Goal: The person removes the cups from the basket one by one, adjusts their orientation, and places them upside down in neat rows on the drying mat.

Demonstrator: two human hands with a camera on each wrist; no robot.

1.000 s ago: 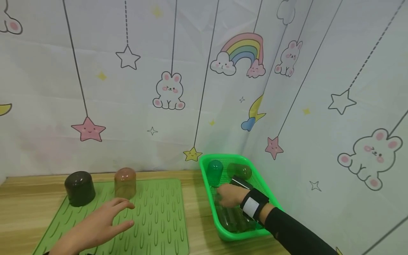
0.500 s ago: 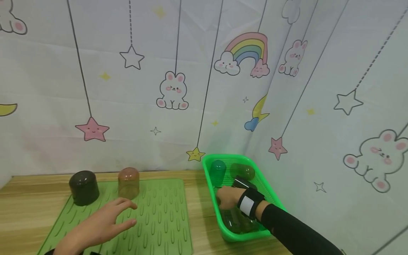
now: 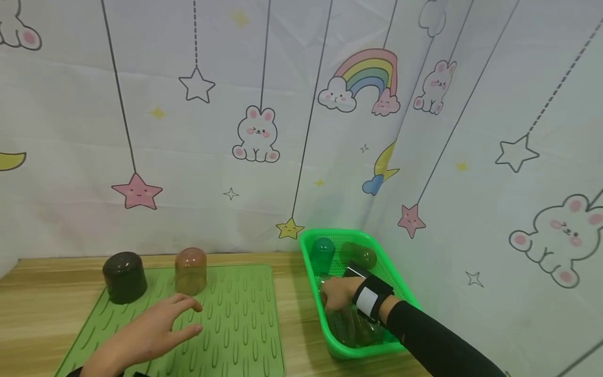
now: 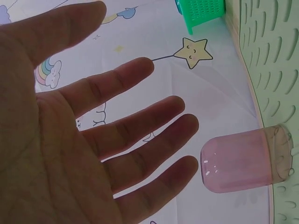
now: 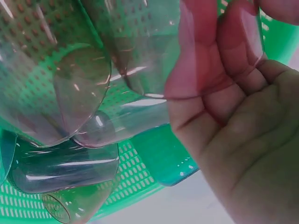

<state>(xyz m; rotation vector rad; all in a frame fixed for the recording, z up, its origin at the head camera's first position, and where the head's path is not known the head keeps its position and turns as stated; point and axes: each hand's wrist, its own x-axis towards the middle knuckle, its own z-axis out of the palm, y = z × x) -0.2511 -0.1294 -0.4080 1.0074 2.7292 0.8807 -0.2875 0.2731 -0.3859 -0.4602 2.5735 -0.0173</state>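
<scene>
My right hand (image 3: 340, 293) is down inside the green plastic basket (image 3: 308, 285). In the right wrist view its fingers wrap a clear see-through cup (image 5: 147, 70), showing through the wall. Beside it lie more clear cups (image 5: 42, 79), a dark cup (image 5: 70, 168) and a teal cup (image 5: 163, 158). My left hand (image 3: 146, 332) hovers over the green ridged mat (image 3: 240, 309), fingers spread and holding nothing. Nearest to it, a pinkish-amber cup (image 3: 190, 272) stands upside down on the mat. A dark grey cup (image 3: 124, 278) stands upside down at the mat's back left corner.
The wooden tabletop (image 3: 297, 324) shows between mat and basket. A printed white cloth (image 3: 212, 214) hangs behind and along the right side, close to the basket. An olive-tinted cup (image 3: 363, 255) lies in the basket's back right.
My right hand has shifted slightly towards the basket's left wall, and a clear cup edge now shows by its fingers. The head view has swung a little. The left hand stays put.
</scene>
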